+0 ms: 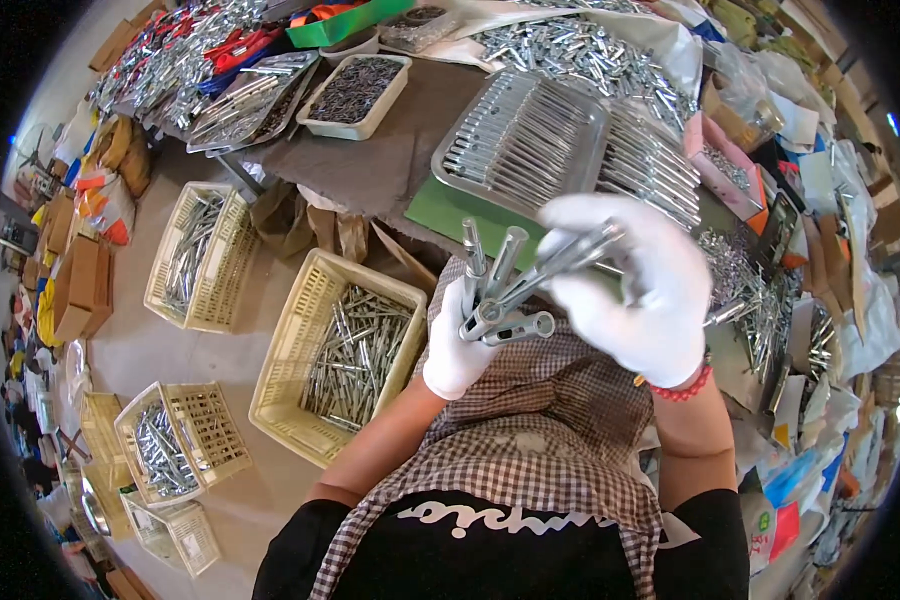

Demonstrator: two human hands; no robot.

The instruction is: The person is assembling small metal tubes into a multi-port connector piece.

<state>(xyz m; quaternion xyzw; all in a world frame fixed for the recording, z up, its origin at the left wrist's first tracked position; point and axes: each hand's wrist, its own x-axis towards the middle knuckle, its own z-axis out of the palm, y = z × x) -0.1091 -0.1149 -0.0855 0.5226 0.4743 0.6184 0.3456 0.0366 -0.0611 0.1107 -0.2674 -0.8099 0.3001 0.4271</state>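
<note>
My left hand (452, 350), in a white glove, is closed around a bunch of slotted metal tubes (508, 252), which fan out with their open ends up. In a matching glove, my right hand (638, 290) is closed on another metal tube (592, 242), slightly blurred, whose lower end reaches the bunch. Whether the two touch is hard to tell. Just beyond my hands, a metal tray (448, 182) holds neat rows of slim silver rods. More rods (660, 165) lie lined up to its right.
A cream crate (270, 395) of metal tubes stands on the floor at my left, with other crates (232, 290) farther left. On the table are a tub of dark small parts (402, 75), a heap of metal parts (580, 55) and a pink box (705, 150).
</note>
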